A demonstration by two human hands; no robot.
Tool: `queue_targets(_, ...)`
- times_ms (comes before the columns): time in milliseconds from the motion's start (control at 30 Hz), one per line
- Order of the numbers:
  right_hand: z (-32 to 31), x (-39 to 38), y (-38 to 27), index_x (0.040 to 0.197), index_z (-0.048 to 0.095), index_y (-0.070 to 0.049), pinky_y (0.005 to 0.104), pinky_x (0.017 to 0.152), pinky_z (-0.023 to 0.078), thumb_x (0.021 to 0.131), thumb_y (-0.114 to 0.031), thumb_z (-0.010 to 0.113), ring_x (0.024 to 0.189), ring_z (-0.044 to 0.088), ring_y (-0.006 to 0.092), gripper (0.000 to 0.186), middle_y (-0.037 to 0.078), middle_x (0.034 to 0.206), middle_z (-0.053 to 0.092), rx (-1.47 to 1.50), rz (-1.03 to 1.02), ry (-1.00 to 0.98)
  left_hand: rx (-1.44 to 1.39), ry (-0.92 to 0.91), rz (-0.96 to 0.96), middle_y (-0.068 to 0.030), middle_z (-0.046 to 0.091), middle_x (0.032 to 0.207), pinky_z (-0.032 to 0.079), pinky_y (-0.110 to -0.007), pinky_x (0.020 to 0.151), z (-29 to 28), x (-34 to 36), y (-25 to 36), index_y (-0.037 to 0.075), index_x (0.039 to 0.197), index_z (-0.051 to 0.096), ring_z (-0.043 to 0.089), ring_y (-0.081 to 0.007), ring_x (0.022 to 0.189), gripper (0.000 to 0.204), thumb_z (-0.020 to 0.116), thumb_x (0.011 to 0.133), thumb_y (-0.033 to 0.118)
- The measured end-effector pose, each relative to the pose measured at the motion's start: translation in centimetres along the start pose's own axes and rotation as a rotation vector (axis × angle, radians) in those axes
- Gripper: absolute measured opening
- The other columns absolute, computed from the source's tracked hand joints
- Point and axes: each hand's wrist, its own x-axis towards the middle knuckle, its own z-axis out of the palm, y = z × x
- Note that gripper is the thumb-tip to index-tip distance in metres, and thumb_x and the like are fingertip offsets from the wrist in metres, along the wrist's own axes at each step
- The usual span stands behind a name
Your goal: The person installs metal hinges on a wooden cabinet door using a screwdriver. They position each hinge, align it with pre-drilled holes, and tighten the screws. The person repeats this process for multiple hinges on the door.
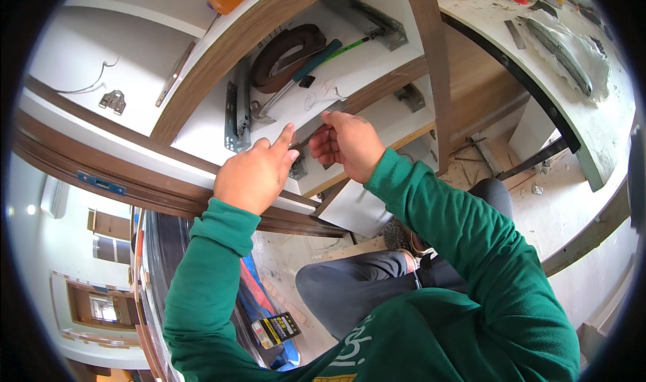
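My left hand (250,177) is at the front edge of a cabinet shelf. Its index finger points forward, the thumb is bent in below, and the other fingers are mostly hidden. To its right, my right hand (351,144) has curled fingers and the thumb pressed to the index finger. A thin grey-brown strip (320,121) runs along the shelf edge between the hands, with one end at my right fingertips. On the shelf behind lie a claw hammer (291,81), a coil of brown edge banding (277,56) and a black-and-green stick (347,49).
Metal drawer slides (237,113) stand at the compartment's sides. A hinge plate (113,101) and wire lie in the left compartment. At the right is a cluttered white worktop (491,19) with a grey knife (558,54). A yellow-black package (276,329) sits below my left arm.
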Motion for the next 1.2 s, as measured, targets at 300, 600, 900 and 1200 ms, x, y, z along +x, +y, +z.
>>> queue_targets(300, -0.1, 0.5, -0.3, 0.099, 0.064, -0.002, 0.0359, 0.069, 0.053, 0.109, -0.029, 0.049, 0.071, 0.066, 0.0216, 0.033, 0.01, 0.083, 0.07, -0.004, -0.073, 0.003, -0.036, -0.024, 0.059, -0.0159, 0.069, 0.093, 0.057, -0.051, 0.072, -0.6, 1.8, -0.9, 0.029, 0.156, 0.054, 0.07, -0.0412, 0.08, 0.048, 0.056, 0.108, 0.039)
queue_targets(600, 0.1, 0.9, 0.2, 0.097, 0.064, 0.001, 0.0362, 0.068, 0.054, 0.107, -0.027, 0.048, 0.071, 0.068, 0.0242, 0.034, 0.013, 0.081, 0.07, 0.047, -0.107, 0.044, 0.07, -0.118, 0.092, -0.016, 0.067, 0.086, 0.057, -0.051, 0.07, -1.6, 2.5, -0.6, 0.041, 0.161, 0.044, 0.068, -0.0409, 0.074, 0.053, 0.055, 0.108, 0.038)
queue_targets(900, -0.3, 1.3, 0.7, 0.097, 0.064, -0.002, 0.0315, 0.071, 0.052, 0.109, -0.03, 0.045, 0.074, 0.068, 0.0187, 0.036, 0.011, 0.08, 0.071, -0.007, -0.202, 0.033, 0.124, -0.154, 0.108, -0.0163, 0.069, 0.087, 0.06, -0.052, 0.066, -0.9, 2.9, -0.2, 0.042, 0.163, 0.039, 0.072, -0.0396, 0.07, 0.053, 0.049, 0.111, 0.041)
queue_targets(1200, -1.6, 2.9, 1.2, 0.096, 0.062, -0.002, 0.0348, 0.077, 0.053, 0.108, -0.028, 0.049, 0.076, 0.069, 0.0201, 0.033, 0.012, 0.083, 0.072, -0.1, -0.351, -0.03, 0.053, -0.12, 0.128, -0.0151, 0.068, 0.085, 0.057, -0.051, 0.069, -0.9, 3.3, -0.2, 0.037, 0.162, 0.043, 0.068, -0.0401, 0.073, 0.055, 0.055, 0.109, 0.03)
